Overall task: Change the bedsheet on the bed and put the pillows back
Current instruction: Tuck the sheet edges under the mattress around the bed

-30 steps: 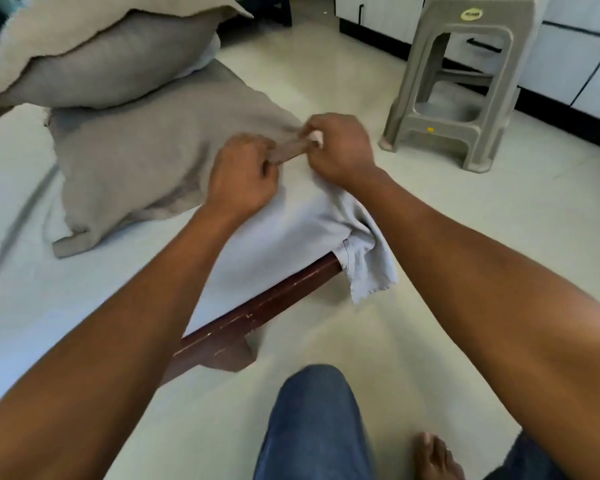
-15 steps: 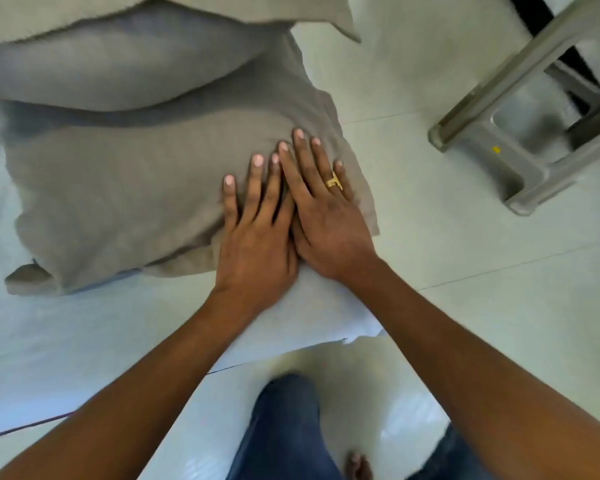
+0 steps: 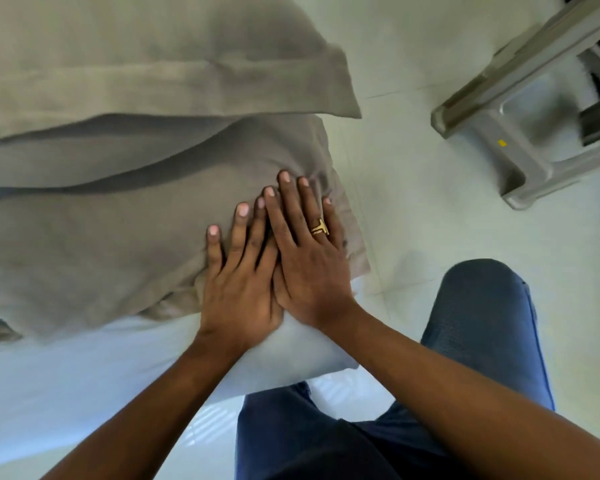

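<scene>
stool (image 3: pixel 520 133) right, upper pillow (image 3: pixel 146 60) overhanging

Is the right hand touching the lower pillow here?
Touching. The head view shows the right hand lying flat on the lower pillow, fingers straight, with no gap under them.

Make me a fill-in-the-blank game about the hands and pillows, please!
1. Of the upper pillow and lower pillow, the left hand and right hand press on the ____ one.
2. The ring on the right hand is coloured ____.
3. The grey stool stands on the person's ____ side.
Missing words: lower; gold; right.
</scene>
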